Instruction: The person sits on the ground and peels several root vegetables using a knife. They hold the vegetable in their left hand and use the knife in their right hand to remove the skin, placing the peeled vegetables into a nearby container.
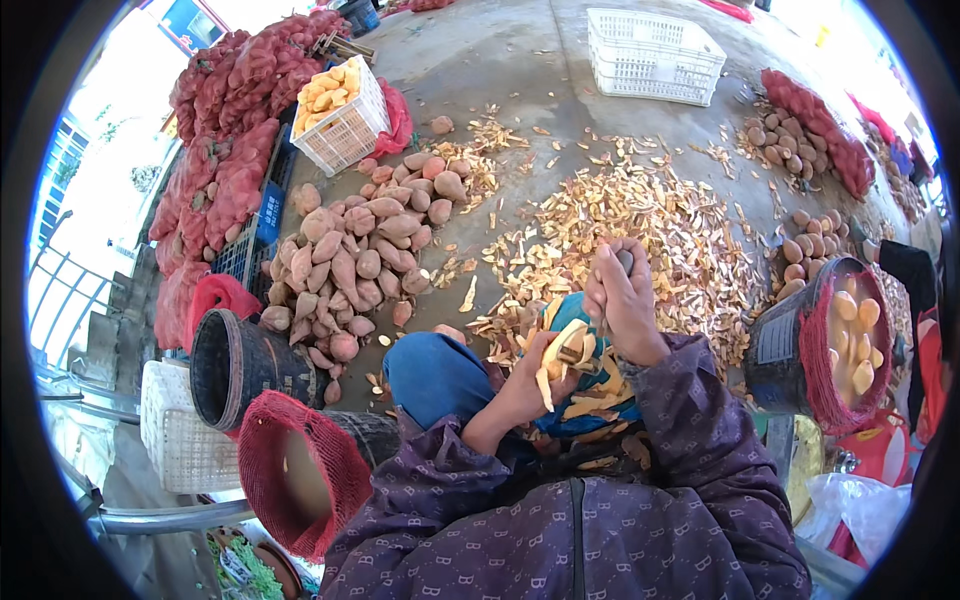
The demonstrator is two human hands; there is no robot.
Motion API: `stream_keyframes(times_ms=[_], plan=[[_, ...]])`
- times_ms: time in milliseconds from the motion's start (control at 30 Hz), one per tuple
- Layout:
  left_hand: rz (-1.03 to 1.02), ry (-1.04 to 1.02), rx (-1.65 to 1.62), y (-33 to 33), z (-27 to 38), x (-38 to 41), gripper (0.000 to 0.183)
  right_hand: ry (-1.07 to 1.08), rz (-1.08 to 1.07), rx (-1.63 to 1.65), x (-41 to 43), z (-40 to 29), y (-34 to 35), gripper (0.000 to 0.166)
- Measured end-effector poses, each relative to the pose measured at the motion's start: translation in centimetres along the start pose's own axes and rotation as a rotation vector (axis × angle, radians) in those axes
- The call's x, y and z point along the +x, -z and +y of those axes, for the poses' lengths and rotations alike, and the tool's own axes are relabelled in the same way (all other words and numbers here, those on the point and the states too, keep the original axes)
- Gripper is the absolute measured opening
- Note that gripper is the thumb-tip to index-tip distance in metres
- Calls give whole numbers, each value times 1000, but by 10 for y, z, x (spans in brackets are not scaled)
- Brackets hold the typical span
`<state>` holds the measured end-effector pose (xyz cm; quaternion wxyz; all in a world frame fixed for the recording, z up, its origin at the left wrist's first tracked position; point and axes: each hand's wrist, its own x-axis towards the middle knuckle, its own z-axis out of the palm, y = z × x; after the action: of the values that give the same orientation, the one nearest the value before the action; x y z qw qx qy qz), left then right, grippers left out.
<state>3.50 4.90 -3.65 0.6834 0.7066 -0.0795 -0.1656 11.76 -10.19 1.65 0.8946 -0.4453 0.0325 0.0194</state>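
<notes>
My left hand (525,386) is wrapped around a partly peeled sweet potato (557,364) with pale yellow flesh, held above my lap. My right hand (628,304) grips the dark handle of a peeler (581,351). The peeler's metal head lies against the sweet potato, and strips of peel hang there. Peel scraps cover the blue cloth (574,311) on my lap. Beyond my hands, a wide heap of peelings (637,217) spreads over the concrete floor. Unpeeled sweet potatoes (360,247) are piled to the left. My palm hides part of the held sweet potato.
Beside me on the left stand a bucket with red netting (262,457), holding cloudy water, and a black bucket (217,367). A bucket of peeled sweet potatoes (851,337) is at right. White crates (341,135) and stacked red mesh sacks (232,97) stand farther off.
</notes>
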Motion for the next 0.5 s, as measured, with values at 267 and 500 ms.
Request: stream_keyframes(times_ms=[267, 500], plan=[[-102, 246, -537, -7, 34, -9, 39, 70, 274, 124, 11, -7, 25, 17], [-173, 295, -526, -8, 24, -11, 40, 209, 423, 238, 39, 13, 91, 17]])
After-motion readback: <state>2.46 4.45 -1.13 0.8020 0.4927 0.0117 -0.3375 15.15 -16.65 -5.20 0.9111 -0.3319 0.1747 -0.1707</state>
